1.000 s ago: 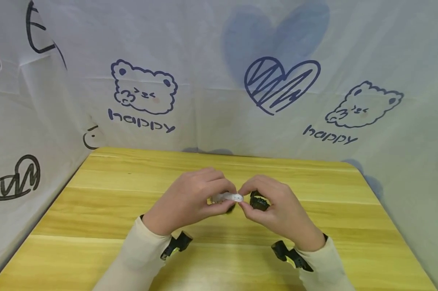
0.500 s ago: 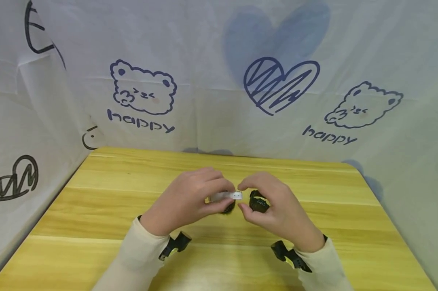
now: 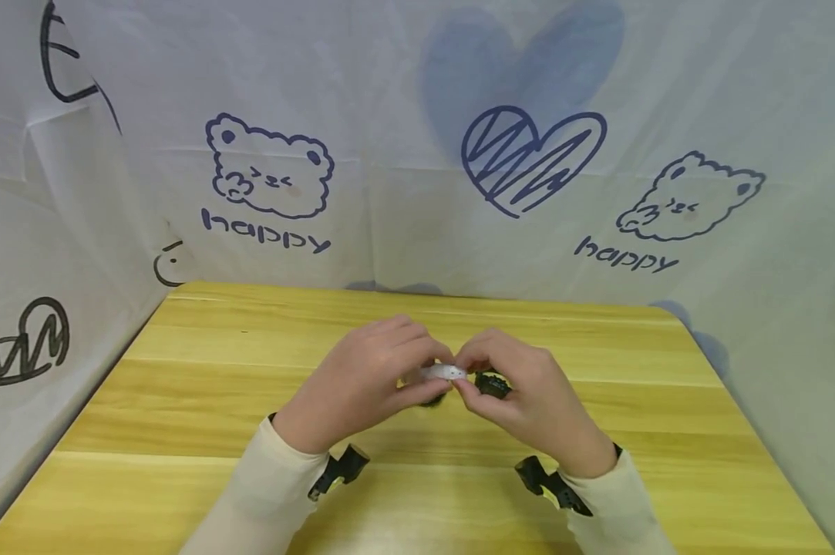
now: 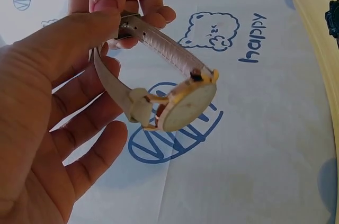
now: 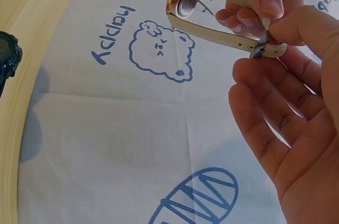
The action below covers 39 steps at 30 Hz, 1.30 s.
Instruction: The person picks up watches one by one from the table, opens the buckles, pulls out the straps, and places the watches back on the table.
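Note:
A wristwatch with a pale whitish strap [image 3: 445, 372] and a gold-rimmed case [image 4: 189, 106] is held up between both hands. Its strap forms a loop, with the two ends meeting at the buckle [image 5: 259, 49]. My left hand [image 3: 365, 378] pinches the strap beside the buckle between thumb and fingers. From the other side, my right hand [image 3: 531, 385] pinches the strap end by the buckle, its remaining fingers loosely bent in the right wrist view. The case hangs away from the fingers. Fingertips cover part of the buckle.
On the wooden table [image 3: 424, 493] a black watch [image 3: 493, 384] lies behind the right hand's fingers. Another dark round thing [image 3: 432, 401] sits partly hidden under the left hand. A white cloth with drawings [image 3: 389, 154] hangs behind the table.
Half a second ago my right thumb and finger were apart, off the strap end; now they pinch it again. My left hand has kept its hold on the watch.

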{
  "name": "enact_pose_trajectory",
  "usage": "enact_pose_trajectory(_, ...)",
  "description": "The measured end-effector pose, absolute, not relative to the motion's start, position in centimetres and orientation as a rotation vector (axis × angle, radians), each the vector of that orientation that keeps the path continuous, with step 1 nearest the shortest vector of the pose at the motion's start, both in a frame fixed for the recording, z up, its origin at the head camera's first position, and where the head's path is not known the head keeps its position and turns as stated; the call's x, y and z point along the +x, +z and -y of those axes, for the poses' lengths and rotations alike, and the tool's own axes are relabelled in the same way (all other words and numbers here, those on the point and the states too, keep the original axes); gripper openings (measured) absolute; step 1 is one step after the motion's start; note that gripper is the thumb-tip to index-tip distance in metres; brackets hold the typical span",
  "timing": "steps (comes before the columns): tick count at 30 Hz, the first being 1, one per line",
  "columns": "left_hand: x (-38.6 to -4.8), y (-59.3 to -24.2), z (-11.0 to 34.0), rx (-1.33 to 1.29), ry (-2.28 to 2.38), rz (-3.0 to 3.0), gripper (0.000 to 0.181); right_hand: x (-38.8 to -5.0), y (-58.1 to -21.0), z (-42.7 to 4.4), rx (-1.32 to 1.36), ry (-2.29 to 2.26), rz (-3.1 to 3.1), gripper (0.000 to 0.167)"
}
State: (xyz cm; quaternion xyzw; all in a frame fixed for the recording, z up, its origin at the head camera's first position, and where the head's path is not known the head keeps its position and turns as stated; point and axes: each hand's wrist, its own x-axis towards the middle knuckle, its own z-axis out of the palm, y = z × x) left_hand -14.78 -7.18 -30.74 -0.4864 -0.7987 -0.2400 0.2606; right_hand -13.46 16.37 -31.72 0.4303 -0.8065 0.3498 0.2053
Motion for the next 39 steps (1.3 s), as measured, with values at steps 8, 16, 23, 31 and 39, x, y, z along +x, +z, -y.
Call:
enact_pose_trajectory(8, -14.54, -30.75, 7.1, -1.291, -0.627, 2.164, 0.009, -13.48, -31.95, -16.23, 1.202, 0.982, 2.266, 0.014)
enact_pose_trajectory(16, -14.81, -30.9, 6.92, -1.301, -0.659, 2.151, 0.006, -13.61, -31.84, -16.48, 1.195, 0.964, 2.266, 0.02)
enact_pose_trajectory(23, -14.95, -31.13, 7.02, -1.282, -0.645, 2.144, 0.006, -13.73, -32.06, -16.51, 1.187, 0.98, 2.282, 0.021)
enact_pose_trajectory(31, -14.9, -31.14, 7.12, -1.31, -0.664, 2.102, 0.013, -13.75, -32.16, -16.66, 1.165, 0.92, 2.296, 0.021)
enact_pose_trajectory(39, -14.93, -31.12, 6.96, -1.265, -0.651, 2.159, 0.01, -13.94, -32.19, -16.51, 1.181, 0.876, 2.262, 0.006)
